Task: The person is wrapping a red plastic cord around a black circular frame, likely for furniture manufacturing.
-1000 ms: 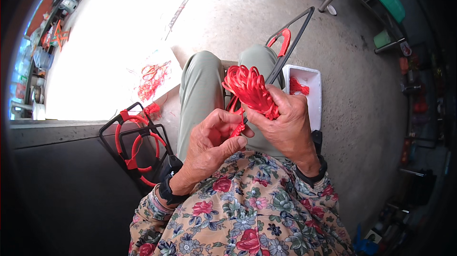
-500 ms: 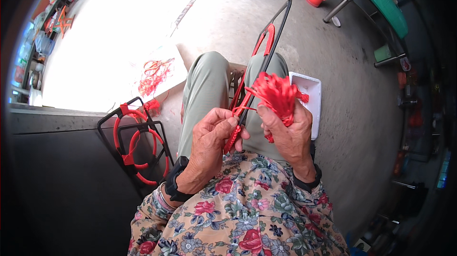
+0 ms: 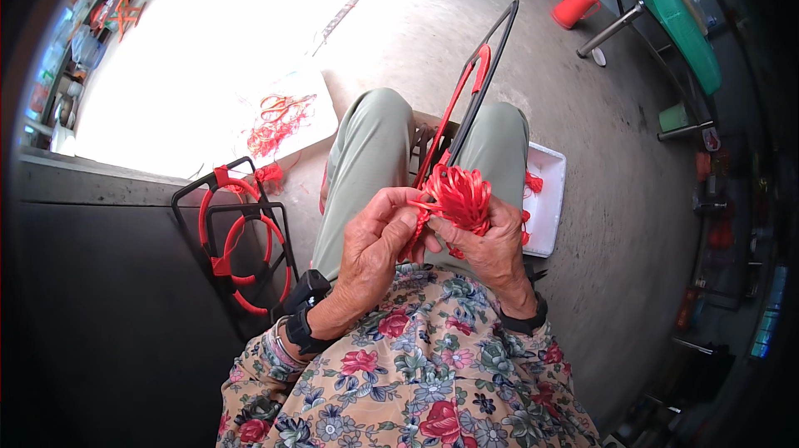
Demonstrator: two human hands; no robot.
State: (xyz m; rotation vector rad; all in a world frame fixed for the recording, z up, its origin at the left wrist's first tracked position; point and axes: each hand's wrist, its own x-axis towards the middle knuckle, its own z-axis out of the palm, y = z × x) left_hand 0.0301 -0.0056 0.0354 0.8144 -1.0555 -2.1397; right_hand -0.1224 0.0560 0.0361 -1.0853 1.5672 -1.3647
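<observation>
Concrete floor (image 3: 599,140) is spreading out under a seated person, bright sun washing it out well beyond the knees. Since a second ago the bundle of red cord (image 3: 458,196) has been coming down from above the right hand (image 3: 493,250) to sit low against the black wire frame (image 3: 483,73), which is now leaning out between the knees; the wrapping seems to be carrying on at that spot. The left hand (image 3: 379,240) is pinching a cord strand just left of the bundle, fingers narrow and closed on it. The right hand is cupping the bundle from below, fingers curled around it. Right of the bundle a white tray (image 3: 549,198) is lying on the floor; left of it a finished frame with red rings (image 3: 237,240) is leaning on a dark wall. Far beyond, a red flask (image 3: 576,3) is standing.
</observation>
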